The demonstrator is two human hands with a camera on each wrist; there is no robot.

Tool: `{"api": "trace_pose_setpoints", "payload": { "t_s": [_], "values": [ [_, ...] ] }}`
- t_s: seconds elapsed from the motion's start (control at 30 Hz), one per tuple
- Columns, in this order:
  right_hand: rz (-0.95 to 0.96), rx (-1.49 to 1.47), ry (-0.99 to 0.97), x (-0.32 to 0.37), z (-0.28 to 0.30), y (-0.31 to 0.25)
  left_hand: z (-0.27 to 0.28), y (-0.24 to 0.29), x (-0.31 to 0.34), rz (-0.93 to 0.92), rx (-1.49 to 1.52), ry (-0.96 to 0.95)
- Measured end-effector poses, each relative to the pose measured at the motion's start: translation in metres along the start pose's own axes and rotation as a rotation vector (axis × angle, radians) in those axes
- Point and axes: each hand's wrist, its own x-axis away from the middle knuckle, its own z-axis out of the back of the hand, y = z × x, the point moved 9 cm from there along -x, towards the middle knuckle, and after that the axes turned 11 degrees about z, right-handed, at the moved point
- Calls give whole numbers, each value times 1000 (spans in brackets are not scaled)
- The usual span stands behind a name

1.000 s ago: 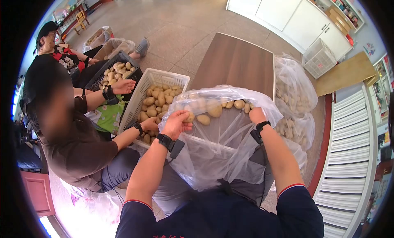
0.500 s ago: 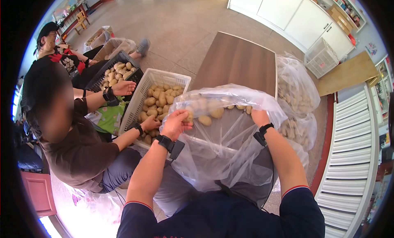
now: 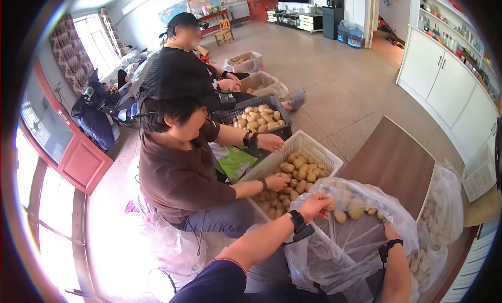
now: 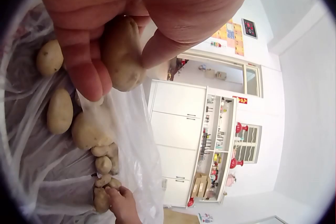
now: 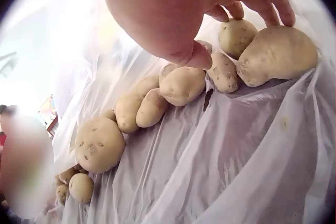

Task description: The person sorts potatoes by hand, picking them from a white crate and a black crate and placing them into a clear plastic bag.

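Note:
Between thumb and fingers, my left hand (image 4: 142, 19) grips a potato (image 4: 122, 55) at the bag's left edge. In the head view this hand (image 3: 316, 207) is beside the white crate. A clear plastic bag (image 3: 334, 256) lies spread with several potatoes (image 3: 356, 209) in a row inside. My right hand (image 3: 392, 234) is within the bag's right part. The right wrist view shows that hand (image 5: 199, 8) over the row, fingertips touching a large potato (image 5: 278, 53) and a smaller one (image 5: 236, 37), thumb near others.
A white crate (image 3: 332, 156) of potatoes stands left of the bag, where a seated person (image 3: 178, 162) reaches in. Beyond are a black crate (image 3: 286, 126) and another seated person. A brown board (image 3: 392, 162) lies behind the bag; filled bags (image 3: 442, 209) stand at the right.
The head view has swung to the left, so the hands and bag appear lower and further right. The left hand still grips a potato; the right is still in the bag.

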Motion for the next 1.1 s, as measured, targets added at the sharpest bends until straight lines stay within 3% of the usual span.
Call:
{"api": "trace_pose_setpoints", "payload": {
  "t_s": [0.13,0.2,0.4,0.57,0.6,0.67,0.7,0.77,0.83,0.87,0.9,0.93,1.0,1.03,1.1],
  "values": [
    [-113,-191,-129,-8,-21,32,2,-1,-5,9,25,-13],
    [-130,-282,-156,-10,-20,27,2,1,-5,5,31,-14],
    [-416,-644,-148,25,0,0,3,2,-6,2,59,-16],
    [-166,-441,-176,-1,-56,49,2,1,-6,2,46,-23],
    [-167,-440,-174,2,-63,50,3,1,-6,-3,41,-12],
    [-409,-261,-150,17,-76,73,4,2,-5,-9,35,-4],
    [-409,-260,-148,17,-101,87,4,3,-3,-12,39,-3],
    [-62,74,-242,-1,-147,102,3,4,-1,-15,46,-4],
    [-85,88,-249,13,-116,80,6,3,-3,-28,74,11],
    [-111,30,-112,18,-80,47,8,2,-5,-23,76,6],
    [-139,-24,24,30,-31,-22,12,4,-9,-52,109,-1],
    [-26,-77,141,30,-45,-16,12,3,-10,-70,143,-11],
    [-183,-228,10,41,-26,-49,10,9,-10,-136,146,-79],
    [-51,-166,61,40,-26,-59,19,7,-20,-170,147,-82],
    [13,-120,89,44,-32,-72,23,11,-15,-136,169,-49]
  ]
}}
